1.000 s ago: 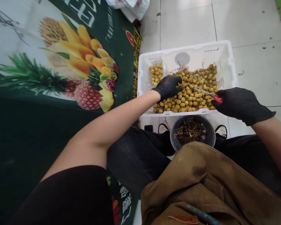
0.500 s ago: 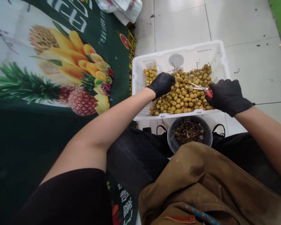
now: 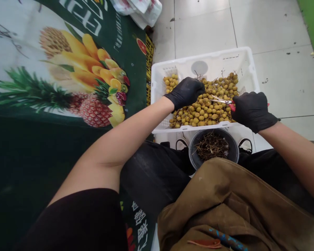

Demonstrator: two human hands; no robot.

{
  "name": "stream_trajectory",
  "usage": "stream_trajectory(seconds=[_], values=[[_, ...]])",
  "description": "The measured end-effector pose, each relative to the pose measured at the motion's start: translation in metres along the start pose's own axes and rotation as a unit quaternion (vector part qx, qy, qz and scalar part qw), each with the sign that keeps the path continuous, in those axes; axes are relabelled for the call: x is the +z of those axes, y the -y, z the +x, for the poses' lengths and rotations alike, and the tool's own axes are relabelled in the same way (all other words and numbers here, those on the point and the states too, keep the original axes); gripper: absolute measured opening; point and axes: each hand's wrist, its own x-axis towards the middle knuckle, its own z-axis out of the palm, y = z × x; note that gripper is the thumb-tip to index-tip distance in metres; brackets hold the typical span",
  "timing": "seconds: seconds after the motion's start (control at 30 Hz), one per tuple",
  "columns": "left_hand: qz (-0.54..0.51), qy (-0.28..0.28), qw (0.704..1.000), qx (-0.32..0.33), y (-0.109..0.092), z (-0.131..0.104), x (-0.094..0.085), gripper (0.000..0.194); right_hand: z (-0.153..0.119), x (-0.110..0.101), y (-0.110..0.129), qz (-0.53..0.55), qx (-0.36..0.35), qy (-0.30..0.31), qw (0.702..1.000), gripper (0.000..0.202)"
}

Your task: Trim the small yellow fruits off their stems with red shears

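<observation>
A white plastic crate (image 3: 247, 68) on the tiled floor holds several small yellow-brown fruits (image 3: 206, 111) on thin stems. My left hand (image 3: 185, 92), in a black glove, rests on the fruit pile at the crate's left-middle, fingers curled into the fruit. My right hand (image 3: 251, 109), also in a black glove, grips red-handled scissors (image 3: 223, 102) whose blades point left over the fruit. Whether my left hand holds a fruit is hidden under the glove.
A dark round bucket (image 3: 234, 153) with cut twigs sits just in front of the crate, between my knees. A green fruit-print banner (image 3: 68, 80) lies on the left. A white bag (image 3: 143, 8) lies at the top. My brown apron (image 3: 225, 202) fills the lower right.
My right hand has moved left, towards the crate's middle, with the scissors. My left hand has shifted slightly over the fruit pile.
</observation>
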Motion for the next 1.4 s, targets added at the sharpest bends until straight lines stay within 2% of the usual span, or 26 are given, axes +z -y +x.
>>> stream_trajectory(seconds=[0.1,0.17,0.27,0.37,0.43,0.5,0.57,0.63,0.67,0.73,0.8,0.87,0.97,1.1,1.23,1.4], values=[[-0.033,-0.011,0.999,-0.008,-0.003,-0.001,0.0,0.026,-0.001,0.003,-0.003,-0.019,-0.025,-0.031,0.999,0.038],[-0.056,-0.024,0.998,-0.01,-0.009,0.0,0.001,0.027,0.001,0.005,0.002,-0.019,-0.042,-0.031,0.998,0.039],[-0.077,-0.039,0.996,-0.02,-0.016,0.003,0.001,0.029,0.003,0.007,0.013,0.007,-0.042,0.003,0.999,0.045],[-0.092,-0.032,0.995,-0.03,-0.023,0.002,-0.006,0.028,0.005,0.004,0.012,0.026,-0.001,0.052,0.998,0.047],[-0.125,0.027,0.992,0.0,-0.034,-0.005,-0.014,0.026,0.006,-0.001,0.0,0.02,0.042,0.086,0.995,0.044],[-0.17,0.132,0.975,0.053,-0.05,-0.015,-0.02,0.022,0.005,-0.007,-0.02,0.015,0.078,0.107,0.991,0.043],[-0.191,0.236,0.949,0.089,-0.066,-0.023,-0.022,0.025,0.003,-0.013,-0.042,0.02,0.09,0.105,0.99,0.046],[-0.174,0.29,0.937,0.09,-0.076,-0.023,-0.018,0.031,0.0,-0.018,-0.058,0.034,0.087,0.094,0.991,0.048],[-0.156,0.288,0.941,0.079,-0.078,-0.018,-0.014,0.029,-0.002,-0.02,-0.064,0.039,0.086,0.09,0.992,0.047],[-0.106,0.234,0.966,0.031,-0.076,0.0,-0.002,0.021,-0.003,-0.024,-0.069,0.05,0.084,0.078,0.992,0.045],[-0.05,0.16,0.985,-0.044,-0.069,0.025,0.014,0.029,-0.003,-0.027,-0.07,0.067,0.079,0.064,0.993,0.043],[-0.003,0.126,0.986,-0.112,-0.063,0.05,0.033,0.039,-0.001,-0.028,-0.068,0.082,0.071,0.055,0.993,0.042],[0.041,0.142,0.976,-0.16,-0.061,0.076,0.06,0.044,0.003,-0.026,-0.068,0.092,0.065,0.056,0.992,0.042],[0.073,0.17,0.971,-0.148,-0.065,0.085,0.082,0.035,0.008,-0.018,-0.076,0.111,0.058,0.046,0.991,0.043],[0.071,0.169,0.974,-0.136,-0.053,0.079,0.08,0.033,0.011,-0.012,-0.088,0.119,0.06,0.046,0.99,0.039],[0.052,0.125,0.985,-0.104,-0.036,0.06,0.053,0.032,0.005,-0.011,-0.086,0.064,0.054,0.02,0.996,0.037]])
